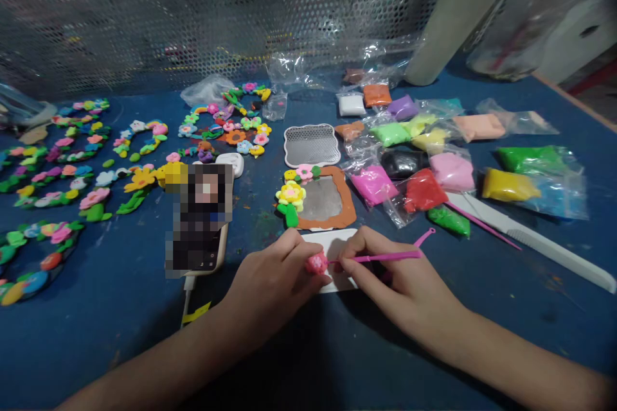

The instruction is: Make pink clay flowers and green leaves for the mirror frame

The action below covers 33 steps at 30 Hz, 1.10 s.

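Between the thumb and fingers of my left hand [282, 276] is a small pink clay flower [317, 263], over a white board [337, 241]. My right hand [393, 276] is closed round a thin pink modelling tool [393, 257], whose tip points left and meets or nearly meets the flower's edge. Just beyond my hands lies a small mirror with a brown clay frame [344, 202]. Yellow and pink clay flowers and green leaves sit along that frame's left side. Behind it is a plain white-framed mirror [312, 146].
Bags of coloured clay, among them a red one [425, 191], spread across the right. A white knife-like tool [544, 241] lies there too. At left are a phone [205, 225] with its cable and several flower-decorated rings [41, 244]. A perforated metal panel [193, 13] stands behind.
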Each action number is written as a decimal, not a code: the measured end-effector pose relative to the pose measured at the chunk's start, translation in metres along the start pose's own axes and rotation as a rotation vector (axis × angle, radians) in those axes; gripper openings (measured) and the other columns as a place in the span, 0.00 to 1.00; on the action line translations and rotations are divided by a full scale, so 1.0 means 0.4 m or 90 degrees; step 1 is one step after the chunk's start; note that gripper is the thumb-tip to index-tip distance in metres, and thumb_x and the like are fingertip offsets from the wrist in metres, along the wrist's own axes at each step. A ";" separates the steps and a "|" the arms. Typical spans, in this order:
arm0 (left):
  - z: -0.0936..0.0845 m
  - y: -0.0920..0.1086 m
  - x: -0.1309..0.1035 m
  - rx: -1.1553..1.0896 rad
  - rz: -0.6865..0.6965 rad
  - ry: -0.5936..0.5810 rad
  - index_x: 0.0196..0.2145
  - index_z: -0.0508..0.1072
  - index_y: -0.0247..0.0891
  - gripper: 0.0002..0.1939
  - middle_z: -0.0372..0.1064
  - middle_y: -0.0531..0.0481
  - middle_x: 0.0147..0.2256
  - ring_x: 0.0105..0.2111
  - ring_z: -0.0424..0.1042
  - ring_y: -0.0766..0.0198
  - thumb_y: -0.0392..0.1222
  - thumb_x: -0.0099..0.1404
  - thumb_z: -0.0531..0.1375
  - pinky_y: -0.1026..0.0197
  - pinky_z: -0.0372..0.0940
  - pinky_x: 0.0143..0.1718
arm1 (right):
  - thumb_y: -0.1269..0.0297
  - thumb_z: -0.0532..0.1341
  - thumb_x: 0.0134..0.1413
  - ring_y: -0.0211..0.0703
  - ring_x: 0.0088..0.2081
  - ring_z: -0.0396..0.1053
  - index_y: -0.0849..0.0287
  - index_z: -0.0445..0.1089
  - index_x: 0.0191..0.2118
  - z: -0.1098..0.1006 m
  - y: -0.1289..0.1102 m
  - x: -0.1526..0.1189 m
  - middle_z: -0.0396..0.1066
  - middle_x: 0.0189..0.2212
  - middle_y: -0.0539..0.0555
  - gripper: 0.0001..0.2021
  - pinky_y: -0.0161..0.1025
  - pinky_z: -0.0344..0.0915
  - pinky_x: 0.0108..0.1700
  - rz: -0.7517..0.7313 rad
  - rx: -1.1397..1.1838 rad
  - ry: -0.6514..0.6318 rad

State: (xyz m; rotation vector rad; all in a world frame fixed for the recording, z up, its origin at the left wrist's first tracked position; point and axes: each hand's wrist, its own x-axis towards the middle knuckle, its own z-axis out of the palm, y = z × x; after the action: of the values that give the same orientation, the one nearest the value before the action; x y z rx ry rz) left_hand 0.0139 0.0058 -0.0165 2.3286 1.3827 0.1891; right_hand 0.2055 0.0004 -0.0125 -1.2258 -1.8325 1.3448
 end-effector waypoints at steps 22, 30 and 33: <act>0.001 -0.013 -0.012 -0.072 0.056 0.026 0.45 0.62 0.44 0.15 0.62 0.52 0.36 0.32 0.67 0.62 0.46 0.60 0.58 0.61 0.62 0.29 | 0.71 0.49 0.59 0.36 0.28 0.60 0.56 0.57 0.31 -0.002 0.004 -0.012 0.62 0.26 0.47 0.06 0.34 0.57 0.30 -0.059 -0.020 -0.005; -0.017 -0.021 -0.024 -0.109 0.112 -0.018 0.47 0.61 0.43 0.12 0.61 0.49 0.38 0.34 0.65 0.62 0.36 0.67 0.47 0.59 0.61 0.32 | 0.73 0.50 0.58 0.38 0.32 0.60 0.58 0.59 0.34 0.012 0.009 -0.024 0.62 0.29 0.50 0.05 0.37 0.58 0.35 -0.167 -0.101 -0.023; -0.011 -0.023 -0.021 -0.099 0.102 -0.014 0.48 0.61 0.44 0.12 0.62 0.50 0.37 0.33 0.66 0.62 0.37 0.68 0.47 0.59 0.61 0.32 | 0.73 0.49 0.59 0.39 0.32 0.60 0.58 0.59 0.35 0.012 0.008 -0.023 0.63 0.29 0.52 0.05 0.38 0.59 0.36 -0.179 -0.119 -0.023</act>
State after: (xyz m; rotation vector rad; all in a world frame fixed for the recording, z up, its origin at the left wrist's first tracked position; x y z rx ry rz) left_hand 0.0009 0.0037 -0.0157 2.3029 1.1282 0.3062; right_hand 0.2063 -0.0096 -0.0164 -0.9908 -2.1030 1.0670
